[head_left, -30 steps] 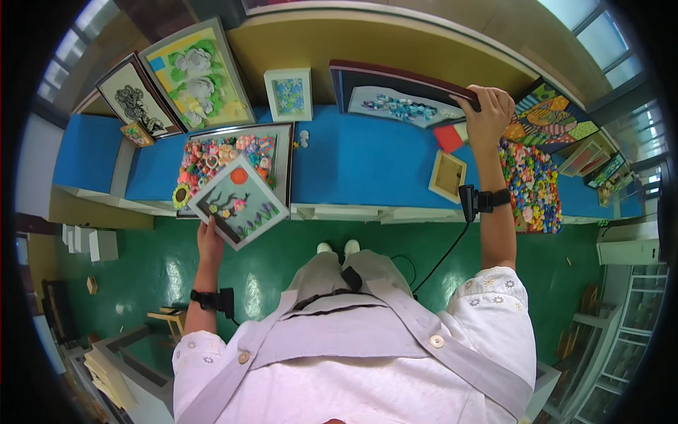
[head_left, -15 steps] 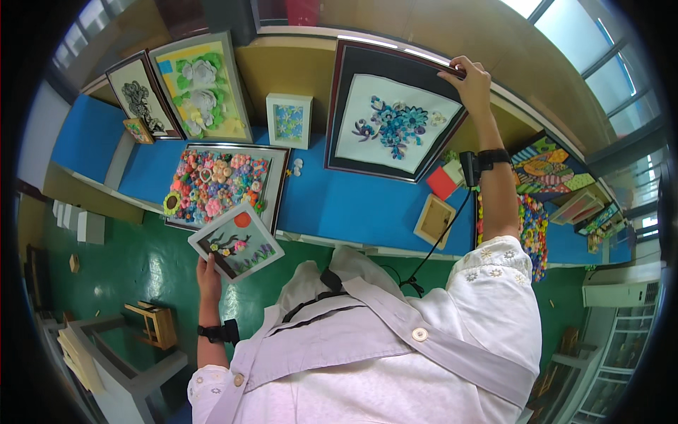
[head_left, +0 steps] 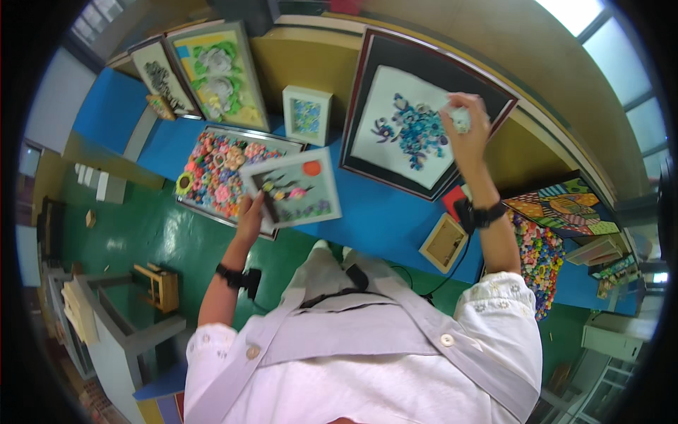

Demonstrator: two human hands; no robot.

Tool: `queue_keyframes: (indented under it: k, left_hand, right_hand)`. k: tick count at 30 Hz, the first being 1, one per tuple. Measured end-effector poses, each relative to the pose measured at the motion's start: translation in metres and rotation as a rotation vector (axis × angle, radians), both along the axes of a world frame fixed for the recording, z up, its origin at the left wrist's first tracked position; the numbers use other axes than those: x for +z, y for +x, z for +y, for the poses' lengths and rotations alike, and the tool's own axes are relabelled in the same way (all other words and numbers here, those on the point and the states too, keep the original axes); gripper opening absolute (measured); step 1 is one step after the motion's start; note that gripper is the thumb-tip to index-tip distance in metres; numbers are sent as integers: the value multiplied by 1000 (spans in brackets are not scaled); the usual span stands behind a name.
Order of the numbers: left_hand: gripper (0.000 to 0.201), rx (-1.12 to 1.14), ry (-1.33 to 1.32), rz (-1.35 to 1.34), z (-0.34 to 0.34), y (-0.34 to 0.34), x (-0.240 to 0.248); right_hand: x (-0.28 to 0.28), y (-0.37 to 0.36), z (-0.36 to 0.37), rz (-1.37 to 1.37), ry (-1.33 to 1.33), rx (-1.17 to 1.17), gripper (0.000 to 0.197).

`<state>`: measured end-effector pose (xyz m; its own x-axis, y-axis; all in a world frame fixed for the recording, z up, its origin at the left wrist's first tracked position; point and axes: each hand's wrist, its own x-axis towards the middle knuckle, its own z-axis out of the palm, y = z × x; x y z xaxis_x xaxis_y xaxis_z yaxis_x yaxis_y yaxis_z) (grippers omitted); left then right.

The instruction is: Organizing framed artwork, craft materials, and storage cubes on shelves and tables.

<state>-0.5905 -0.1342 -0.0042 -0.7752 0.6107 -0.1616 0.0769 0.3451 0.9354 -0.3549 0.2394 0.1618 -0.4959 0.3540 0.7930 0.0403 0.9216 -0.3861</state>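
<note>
My left hand (head_left: 250, 216) grips a small white-framed picture (head_left: 321, 191) by its lower left side. It shows a red sun, dark branches, pink and yellow blossoms and purple flowers. The picture is held tilted above the blue table, covering part of a tray-like frame (head_left: 196, 201) full of colourful clay flowers. Raised over a large dark-framed picture (head_left: 367, 113) of blue and purple flowers is my right hand (head_left: 467, 127). Its fingers are curved and apart, slightly blurred, and a pale flower patch shows between them. That large picture leans against the back wall.
A small white box frame (head_left: 308, 116), a green-and-white flower picture (head_left: 219, 78) and a monochrome picture (head_left: 159, 78) stand behind on the left. A wooden frame (head_left: 443, 244) lies right on the blue table (head_left: 367, 212). Beyond are colourful beads (head_left: 540, 261) and a patterned painting (head_left: 565, 205).
My right hand has let go of the large picture's top edge and moved down in front of it. My left hand has brought the small picture rightward and up over the table.
</note>
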Motion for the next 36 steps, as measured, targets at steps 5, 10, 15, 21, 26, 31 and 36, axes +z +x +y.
queue_keyframes:
  k: [5,10,15,21,26,31,36]
  left_hand:
    - [34,-205,265,-106,90,15,32]
    - [35,-428,219,-265,119,6,34]
    - [36,-488,57,-520,126,-11,-7]
    - [32,-661,63,-369,144,-18,-29]
    - [31,-733,136,-330,146,-21,-45]
    - [31,-688,142,-335,127,-28,-74]
    - [48,-606,237,-261,119,-13,-58]
  right_hand:
    - [-133,-19,-89,-261,-1159,485,38]
    - [-170,-24,-118,-508,-1414,454,38]
    - [-212,-24,-118,-449,-1469,325,33]
    - [-255,-24,-126,-358,-1336,157,31]
    - [-232,-19,-130,-466,-1269,-60,35]
    - [-235,-12,-142,-428,-1218,-12,39]
    - [-220,27,-142,-370,-804,-203,43]
